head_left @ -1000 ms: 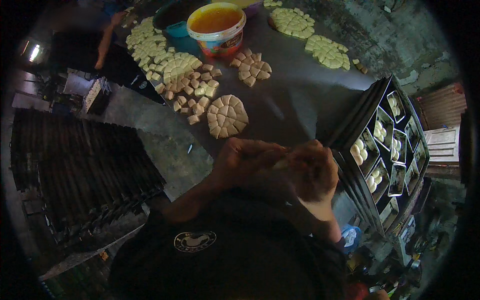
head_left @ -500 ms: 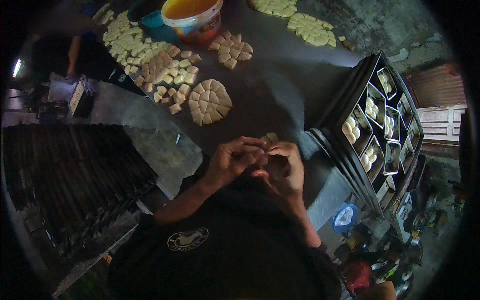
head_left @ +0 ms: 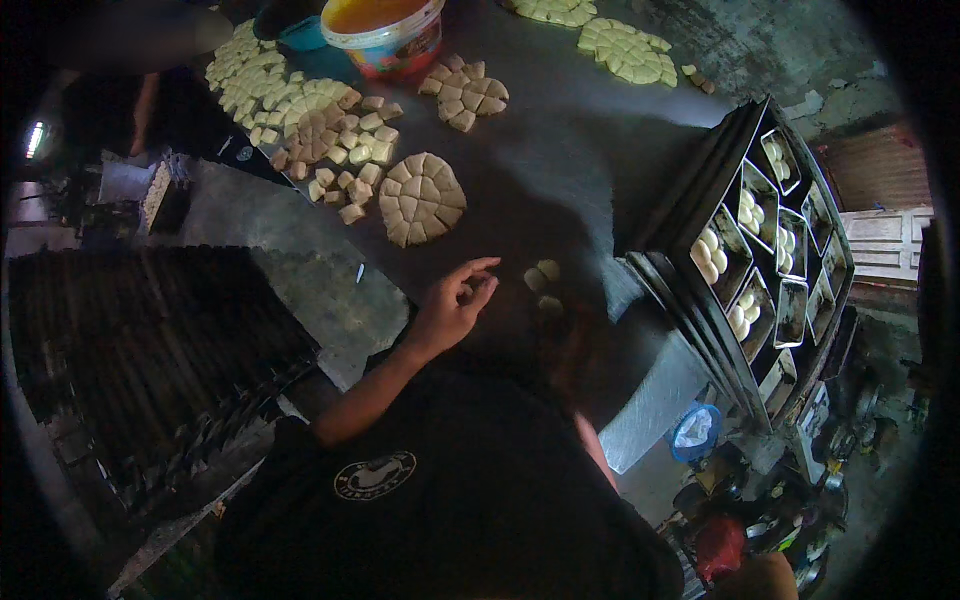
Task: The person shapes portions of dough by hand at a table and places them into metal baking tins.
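My left hand (head_left: 458,308) is raised at the near edge of the dark table (head_left: 520,190). Its index finger and thumb are apart, and no held piece shows between them. Just to its right, three small dough balls (head_left: 541,280) lie on the tabletop. My right hand (head_left: 566,362) is a dim shape in shadow close to my body, its fingers too dark to make out. Beyond my left hand sits a flat round of dough (head_left: 422,199) scored into wedges and chunks. Loose cut dough pieces (head_left: 350,187) are scattered left of it.
At the right, a stack of dark trays bears a set of loaf tins (head_left: 790,312), several with dough balls. A bucket (head_left: 383,38) with orange contents stands at the back. More cut dough (head_left: 628,52) lies at the far edge. Dark stacked racks (head_left: 160,360) fill the left. Another person stands far left.
My hands, together before, have parted. The left has drawn slightly left and its fingers have spread; the right has dropped back into shadow. Three dough balls now show on the table.
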Motion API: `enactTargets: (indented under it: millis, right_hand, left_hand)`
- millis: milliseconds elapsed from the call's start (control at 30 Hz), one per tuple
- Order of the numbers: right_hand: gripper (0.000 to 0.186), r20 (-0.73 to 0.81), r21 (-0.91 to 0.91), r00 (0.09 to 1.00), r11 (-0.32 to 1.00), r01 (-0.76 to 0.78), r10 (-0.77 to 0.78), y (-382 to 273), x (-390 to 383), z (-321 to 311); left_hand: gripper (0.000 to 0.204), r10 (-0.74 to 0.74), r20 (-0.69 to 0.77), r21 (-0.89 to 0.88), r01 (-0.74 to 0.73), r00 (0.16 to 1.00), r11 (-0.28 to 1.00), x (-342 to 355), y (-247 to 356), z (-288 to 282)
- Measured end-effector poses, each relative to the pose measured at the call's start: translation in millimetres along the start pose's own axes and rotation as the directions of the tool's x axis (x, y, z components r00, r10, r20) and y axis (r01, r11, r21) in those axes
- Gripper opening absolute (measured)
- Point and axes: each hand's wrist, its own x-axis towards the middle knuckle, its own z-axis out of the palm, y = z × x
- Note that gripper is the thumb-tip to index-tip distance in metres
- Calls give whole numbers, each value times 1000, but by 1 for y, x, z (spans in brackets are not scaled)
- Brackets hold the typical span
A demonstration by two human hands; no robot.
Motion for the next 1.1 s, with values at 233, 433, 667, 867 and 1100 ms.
enactTargets:
  millis: [233,433,667,867,1100]
  right_hand:
    - [42,406,159,828,862,-480,386,-38,-15,-53]
    - [33,224,135,974,988,-70,38,-55,120,50]
    - [24,229,-128,973,990,50,-20,-72,231,197]
    - [17,65,280,995,955,-96,81,-130,233,188]
    - [21,185,829,981,544,-128,-52,-180,234,80]
  left_hand:
    - [30,83,-120,99,-72,989,992,-6,-21,-11]
    - [30,229,-182,253,-179,956,951,5,-53,-30]
    - [89,331,239,730,-394,913,559,95,-50,-108]
    - [95,163,380,862,-412,911,294,126,-81,-131]
    - [63,458,284,360,-537,842,763,109,-53,-123]
